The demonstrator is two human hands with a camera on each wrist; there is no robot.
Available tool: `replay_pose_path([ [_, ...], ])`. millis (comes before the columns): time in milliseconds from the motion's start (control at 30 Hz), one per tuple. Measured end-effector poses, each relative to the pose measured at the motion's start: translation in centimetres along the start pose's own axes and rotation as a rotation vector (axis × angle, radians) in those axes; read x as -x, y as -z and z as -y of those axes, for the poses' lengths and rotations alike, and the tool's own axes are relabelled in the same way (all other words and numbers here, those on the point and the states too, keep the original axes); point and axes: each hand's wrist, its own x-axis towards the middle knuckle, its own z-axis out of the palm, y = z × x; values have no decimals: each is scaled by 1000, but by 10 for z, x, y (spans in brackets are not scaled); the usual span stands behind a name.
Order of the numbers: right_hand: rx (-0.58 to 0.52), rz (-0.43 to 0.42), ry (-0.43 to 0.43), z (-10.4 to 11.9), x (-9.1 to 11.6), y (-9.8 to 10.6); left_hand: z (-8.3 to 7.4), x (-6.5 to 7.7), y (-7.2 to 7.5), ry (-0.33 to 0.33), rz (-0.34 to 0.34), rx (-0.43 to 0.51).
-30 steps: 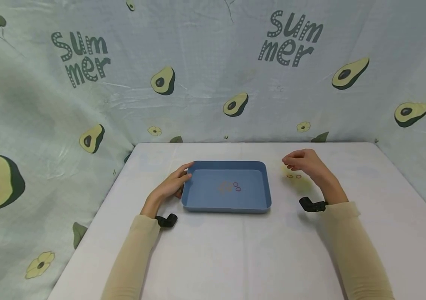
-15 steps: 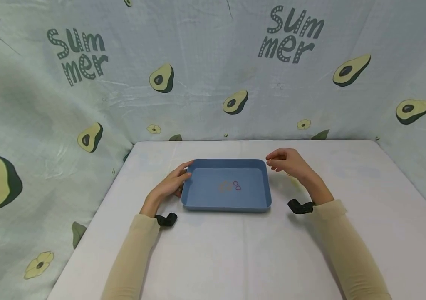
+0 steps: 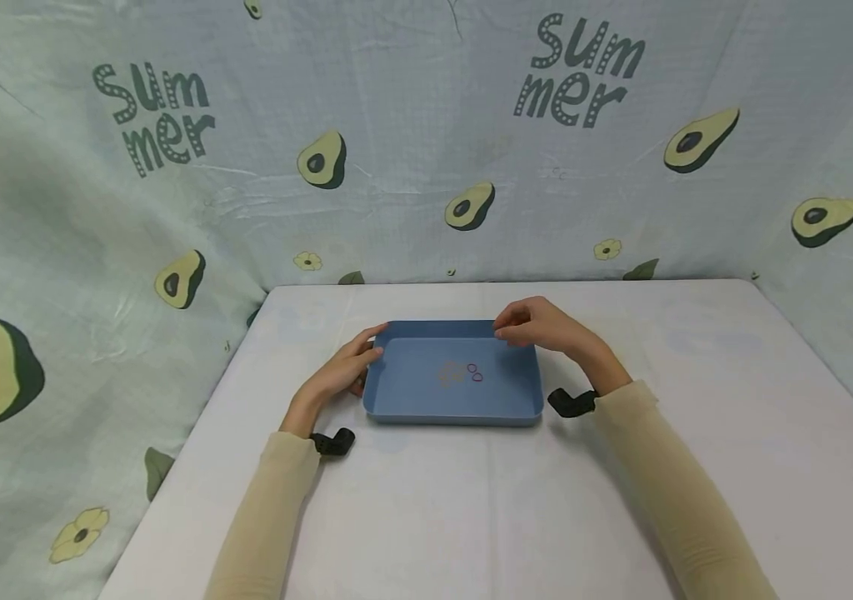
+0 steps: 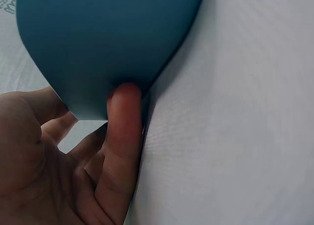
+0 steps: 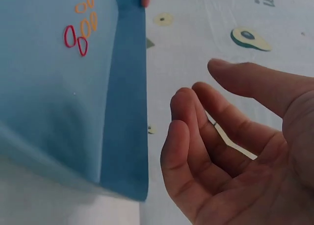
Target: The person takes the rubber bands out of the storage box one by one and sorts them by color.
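Note:
A shallow blue tray (image 3: 426,404) lies on the white table. My left hand (image 3: 344,367) grips its left end, and the left wrist view shows a finger pressed against the tray wall (image 4: 98,38). Two thin red rings (image 3: 475,372), like small rubber bands, lie near the middle of the tray floor. Several orange rings (image 5: 86,28) sit right beside them. Over the tray's back right corner is my right hand (image 3: 539,323), fingers bent and palm inward. In the right wrist view, a gap shows between the thumb tip and the bent fingers (image 5: 179,137), with nothing visible in it.
The white table (image 3: 426,508) reaches back to a hanging cloth (image 3: 396,125) printed with avocados and lettering. A black wrist camera (image 3: 572,403) sits on the right wrist, and another black camera (image 3: 333,442) on the left.
My right hand has moved left from the table beside the tray to above its back right corner. The two red rings seen under it earlier are out of sight. The left hand stays put.

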Motion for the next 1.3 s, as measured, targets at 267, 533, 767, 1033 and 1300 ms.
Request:
replay_pose_path([
  [267, 45, 141, 34, 13, -24, -11, -1, 2, 1, 2, 2, 1],
  [533, 133, 301, 41, 7, -51, -22, -1, 1, 3, -16, -10, -14],
  [767, 130, 347, 8, -1, -59, -31, 1, 1, 3, -22, -9, -31],
  [1033, 161, 320, 8, -11, -61, -34, 2, -2, 2, -31, -12, -33],
  [1300, 117, 335, 29, -14, -61, -36, 3, -1, 2, -29, -8, -28],
])
